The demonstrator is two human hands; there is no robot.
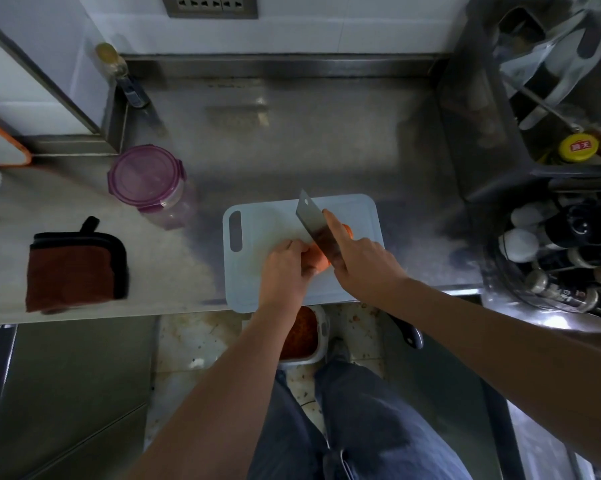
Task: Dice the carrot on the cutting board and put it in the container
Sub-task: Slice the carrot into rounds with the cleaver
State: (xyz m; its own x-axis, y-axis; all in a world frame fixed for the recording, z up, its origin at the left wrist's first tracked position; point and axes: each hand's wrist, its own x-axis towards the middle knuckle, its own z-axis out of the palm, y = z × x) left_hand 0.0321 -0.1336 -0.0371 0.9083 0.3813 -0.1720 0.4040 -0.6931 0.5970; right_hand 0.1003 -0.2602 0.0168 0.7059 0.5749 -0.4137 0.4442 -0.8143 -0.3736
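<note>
Two containers: purple-lidded container (pixel 146 180), left of centre, lid closed, contents unclear; floor bin (pixel 322 337) holds reddish scraps. Left hand (pixel 285 263) grips carrot (pixel 318 259) on central cutting board (pixel 257 220); right hand (pixel 359 263) clasps knife (pixel 314 223).

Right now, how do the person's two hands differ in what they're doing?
The left hand holds the orange carrot with curled fingers. The right hand grips the wide steel cleaver, its forefinger stretched straight along the blade. Both are over the pale blue plastic cutting board.
</note>
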